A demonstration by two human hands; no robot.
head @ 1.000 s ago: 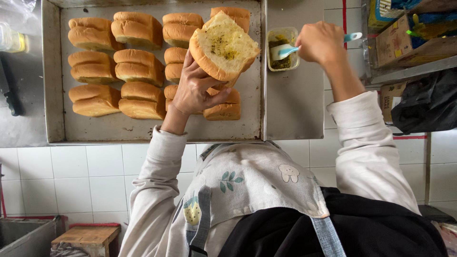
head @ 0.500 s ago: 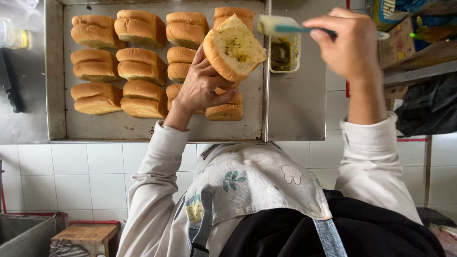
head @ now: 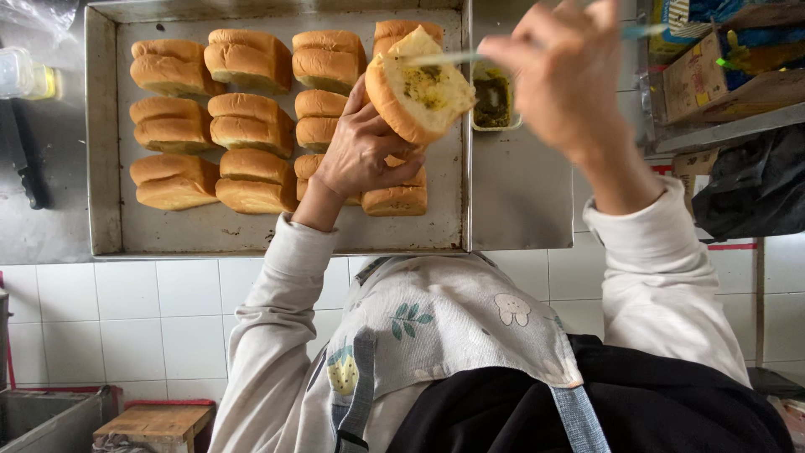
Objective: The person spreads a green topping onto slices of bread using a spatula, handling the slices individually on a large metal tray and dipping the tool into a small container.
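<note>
While the left hand point(head: 362, 155) is gripping a split bun point(head: 417, 88) cut side up, fingers wrapped under it, the right hand point(head: 563, 75) is pinching a blurry spreader point(head: 453, 59) over the crumb. A tub of green paste point(head: 493, 99) is sitting between both hands, the tray point(head: 102, 168) of buns left of them.

Soft, even daylight fills the scene with only faint shadows under the golden bread rolls point(head: 251, 126) on the dull-gleaming steel baking tray point(head: 101, 151), while the raised right hand point(head: 566, 80) is motion-blurred and the frame edges bend slightly.
</note>
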